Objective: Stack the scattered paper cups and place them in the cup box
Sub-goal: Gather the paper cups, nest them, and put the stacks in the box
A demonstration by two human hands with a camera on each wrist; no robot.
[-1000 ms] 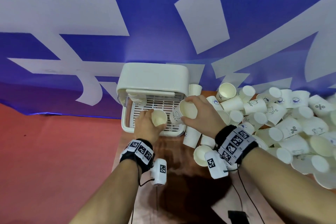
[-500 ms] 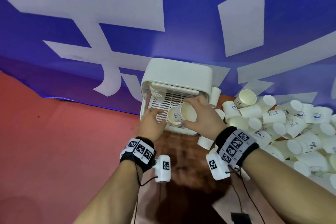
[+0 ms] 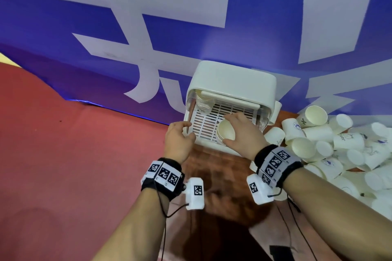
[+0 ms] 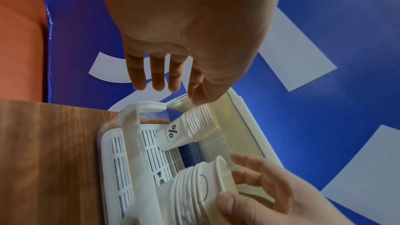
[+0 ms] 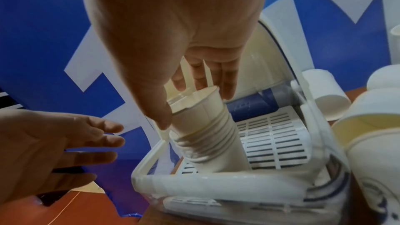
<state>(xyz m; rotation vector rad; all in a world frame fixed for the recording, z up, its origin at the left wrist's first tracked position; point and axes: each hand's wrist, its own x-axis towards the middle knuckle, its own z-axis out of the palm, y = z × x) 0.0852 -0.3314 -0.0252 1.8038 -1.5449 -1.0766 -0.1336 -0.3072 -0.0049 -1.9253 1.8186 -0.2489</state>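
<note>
White nested paper cups (image 3: 226, 132), a tall stack, sat clamped in the right grip (image 3: 244, 133), base on the slotted floor of the white plastic cup box (image 3: 231, 82). Left of it, the left grip (image 3: 179, 142) hovered slack and empty. Beyond lay another stored stack (image 4: 194, 127). Released tilted, the stack might topple out.

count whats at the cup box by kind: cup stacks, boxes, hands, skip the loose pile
cup stacks in the box: 2, the back stack lying down and the held stack tilted
cup box: 1
hands: 2, left hand holding nothing, right hand gripping the held stack
total: 5
</note>
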